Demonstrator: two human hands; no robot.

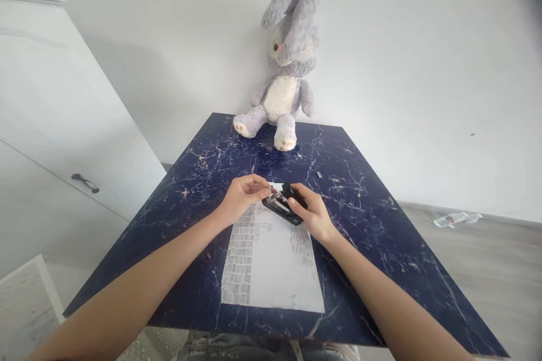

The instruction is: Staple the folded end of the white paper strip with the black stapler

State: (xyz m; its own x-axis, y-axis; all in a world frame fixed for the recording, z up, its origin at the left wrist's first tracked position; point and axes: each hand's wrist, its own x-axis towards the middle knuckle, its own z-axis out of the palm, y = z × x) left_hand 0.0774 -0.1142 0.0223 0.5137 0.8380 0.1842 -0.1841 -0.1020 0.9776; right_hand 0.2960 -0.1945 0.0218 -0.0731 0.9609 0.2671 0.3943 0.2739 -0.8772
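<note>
A black stapler is tilted over the upper part of a printed paper sheet, with its top opened so that metal parts show inside. My right hand grips the stapler from the right, thumb on its near side. At the stapler's left end my left hand has thumb and forefinger pinched together. Whatever lies between those fingertips is too small to make out. A small grey strip that looks like staples lies on the table beyond my right hand.
The dark blue marbled table has a grey plush rabbit sitting at its far edge against the wall. A white cabinet stands to the left. Clear plastic packaging lies on the floor at right.
</note>
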